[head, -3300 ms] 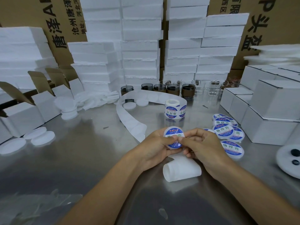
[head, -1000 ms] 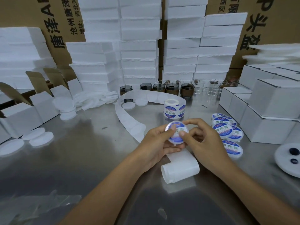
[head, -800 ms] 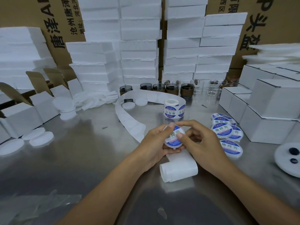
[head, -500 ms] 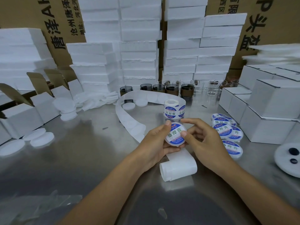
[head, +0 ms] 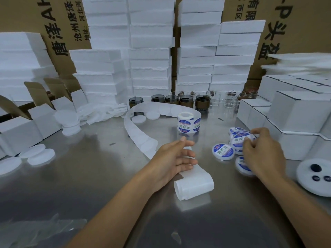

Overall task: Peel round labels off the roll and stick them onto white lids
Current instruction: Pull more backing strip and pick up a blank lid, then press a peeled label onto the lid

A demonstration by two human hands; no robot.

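Right hand (head: 263,154) grips a labelled lid (head: 240,141) over the lid pile (head: 223,152).

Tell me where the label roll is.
In the head view, the label roll stands on end on the metal table just right of centre, in front of the dark jars, beyond the left hand and left of the labelled lids.

Dim cool light, soft glare on steel table (head: 75,176) — edges bowed, right hand (head: 263,154) blurred
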